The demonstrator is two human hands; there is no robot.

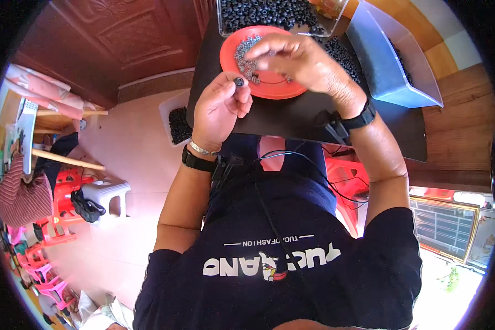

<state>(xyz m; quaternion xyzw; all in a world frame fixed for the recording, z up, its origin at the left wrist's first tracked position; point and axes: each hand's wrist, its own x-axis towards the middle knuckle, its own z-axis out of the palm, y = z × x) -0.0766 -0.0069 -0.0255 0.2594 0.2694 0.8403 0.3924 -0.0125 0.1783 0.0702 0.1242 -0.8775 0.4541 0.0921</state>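
My left hand (pixel 221 107) holds a small black rubber ring (pixel 239 81) pinched between thumb and fingertips, just above the near edge of a black table (pixel 291 118). My right hand (pixel 302 60) hovers over a red plate (pixel 231 52) that holds a pile of small grey metal parts (pixel 246 52); its fingers are curled at the pile, and I cannot tell whether they hold a part. A clear plastic bin of black rings (pixel 269 14) stands behind the plate.
A blue plastic tray (pixel 382 69) sits at the table's right, with loose black rings beside it. On the floor to the left is a white tray of black rings (pixel 177 124). A white stool (pixel 107 192) and red chairs stand further left.
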